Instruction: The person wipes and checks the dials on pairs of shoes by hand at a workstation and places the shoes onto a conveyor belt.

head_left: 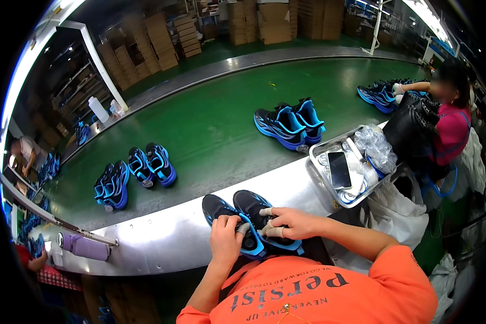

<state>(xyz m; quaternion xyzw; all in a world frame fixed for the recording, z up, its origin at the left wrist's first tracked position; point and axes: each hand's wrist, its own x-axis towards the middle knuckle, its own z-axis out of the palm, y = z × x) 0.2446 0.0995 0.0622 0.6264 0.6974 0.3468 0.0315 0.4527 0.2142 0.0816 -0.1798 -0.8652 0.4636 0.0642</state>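
Note:
A pair of black and blue sneakers stands side by side at the near edge of the metal ledge, toes pointing away from me. My left hand [227, 236] is closed on the left sneaker [214, 203], its fingers bent over the laces and opening. On the right sneaker [249, 200], my right hand [290, 222] grips around the tongue and collar, with the fingers partly curled. Pale covers wrap some fingertips on both hands. Exactly what the fingertips pinch inside the openings is hidden.
A green conveyor belt [210, 121] carries more sneaker pairs, one pair [290, 127] ahead of me. On the ledge at right sits a metal tray [329, 195] with a phone and clear plastic pieces. A purple bottle [86, 247] lies at left. A co-worker [449, 127] handles sneakers at far right.

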